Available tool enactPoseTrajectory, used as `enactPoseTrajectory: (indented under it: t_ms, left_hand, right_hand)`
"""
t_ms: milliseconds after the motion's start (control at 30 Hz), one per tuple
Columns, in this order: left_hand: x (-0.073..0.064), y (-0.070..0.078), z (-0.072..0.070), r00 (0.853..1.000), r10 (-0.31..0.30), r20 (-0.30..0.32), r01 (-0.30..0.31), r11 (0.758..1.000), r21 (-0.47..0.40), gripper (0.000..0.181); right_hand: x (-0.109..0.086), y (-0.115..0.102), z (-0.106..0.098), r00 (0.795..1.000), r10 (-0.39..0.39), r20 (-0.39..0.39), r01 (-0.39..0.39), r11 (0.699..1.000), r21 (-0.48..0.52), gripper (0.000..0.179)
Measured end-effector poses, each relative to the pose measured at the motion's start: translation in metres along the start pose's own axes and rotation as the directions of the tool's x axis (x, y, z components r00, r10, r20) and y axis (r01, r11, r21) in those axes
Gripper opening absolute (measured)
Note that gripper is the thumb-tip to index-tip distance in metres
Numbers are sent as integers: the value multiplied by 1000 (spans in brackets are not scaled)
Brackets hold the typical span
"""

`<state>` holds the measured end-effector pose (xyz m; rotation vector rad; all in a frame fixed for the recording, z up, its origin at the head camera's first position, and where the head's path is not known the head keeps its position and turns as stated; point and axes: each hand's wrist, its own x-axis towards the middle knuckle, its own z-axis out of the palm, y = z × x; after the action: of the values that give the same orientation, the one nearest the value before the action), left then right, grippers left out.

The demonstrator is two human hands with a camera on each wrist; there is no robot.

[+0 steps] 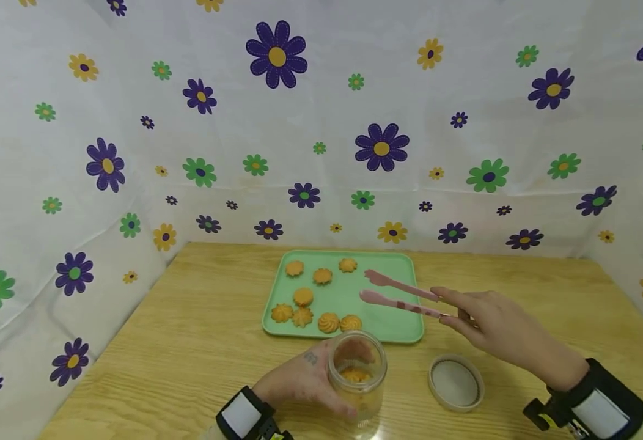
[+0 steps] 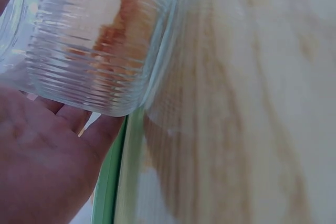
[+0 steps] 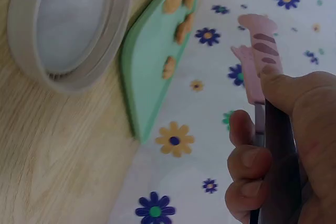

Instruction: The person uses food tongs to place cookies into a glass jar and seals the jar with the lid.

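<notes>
My left hand (image 1: 312,380) grips a clear ribbed glass jar (image 1: 373,400) round its side at the front of the table. Inside the jar lie some golden cookies (image 1: 356,374), seen through the open mouth. In the left wrist view the jar (image 2: 89,45) shows its ribbed wall, with the cookies at its bottom end. My right hand (image 1: 497,324) holds a pair of pink-tipped tongs (image 1: 404,293), thumb and fingers on the two arms. The tong tips are spread apart, nothing between them, over the right part of the green tray (image 1: 393,330). In the right wrist view the tongs (image 3: 265,61) have dark handles.
Several cookies (image 1: 302,297) are on the tray's left and middle, some along its front edge. A round pale lid (image 1: 456,383) lies on the wooden table (image 1: 206,318) right of the jar. A white flowered cloth (image 1: 327,110) hangs behind and at both sides.
</notes>
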<state>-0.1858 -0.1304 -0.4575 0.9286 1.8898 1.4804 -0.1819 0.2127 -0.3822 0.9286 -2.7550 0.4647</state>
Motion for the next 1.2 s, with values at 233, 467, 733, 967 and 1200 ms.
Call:
enactPoseTrajectory:
  t_ms: [233, 467, 733, 967, 1200]
  left_hand:
    - [-2, 1, -3, 1000, -28, -2, 28, 1000, 13, 80]
    - [-3, 0, -2, 1000, -23, -13, 23, 1000, -7, 81]
    - [-5, -1, -4, 1000, -23, -20, 24, 999, 25, 79]
    - [-5, -2, -4, 1000, -1, 1, 1, 999, -47, 80]
    - [0, 0, -1, 1000, -8, 7, 9, 999, -35, 80]
  right_hand:
    - [34, 10, 17, 999, -36, -34, 30, 985, -170, 47]
    - [70, 2, 42, 987, -138, -88, 107, 950, -293, 49]
    - [96, -12, 64, 992, -113, -59, 93, 956, -279, 48]
    - [114, -14, 78, 995, -93, -35, 77, 946, -314, 46]
    - [122, -13, 82, 999, 24, 34, -13, 958, -288, 42]
